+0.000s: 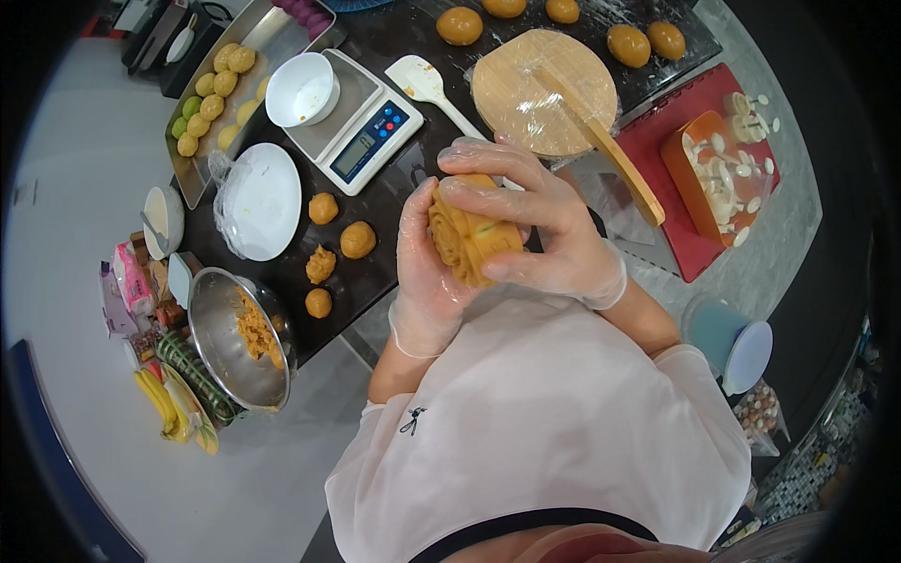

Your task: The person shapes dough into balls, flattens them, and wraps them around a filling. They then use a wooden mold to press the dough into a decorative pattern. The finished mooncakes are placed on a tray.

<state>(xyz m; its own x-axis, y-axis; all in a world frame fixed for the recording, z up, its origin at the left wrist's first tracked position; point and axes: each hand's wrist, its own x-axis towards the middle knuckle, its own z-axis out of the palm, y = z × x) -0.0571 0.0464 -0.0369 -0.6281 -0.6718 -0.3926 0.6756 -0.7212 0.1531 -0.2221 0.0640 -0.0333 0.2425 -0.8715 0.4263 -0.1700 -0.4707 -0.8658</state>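
Both of my hands wear clear plastic gloves and hold one thick, folded lump of yellow-brown dough (473, 236) in front of my chest. My left hand (433, 281) cups its left side and underside. Curled over the top and right side are the fingers of my right hand (535, 218). On the dark board to the left lie several small orange-brown balls (357, 240), one of them rough (321, 264). A steel bowl (239, 380) with crumbly orange filling (257, 331) stands at the board's left corner. The palm and inner fingertips are partly hidden by the dough.
A white bowl (303, 89) sits on a digital scale (352, 119), beside a white spatula (422, 81). Left are a white plate (262, 202) and a metal tray (190, 165). A wrapped wooden lid or press (521, 91), glossy brown balls (460, 27) and an orange container (686, 183) lie beyond and right.
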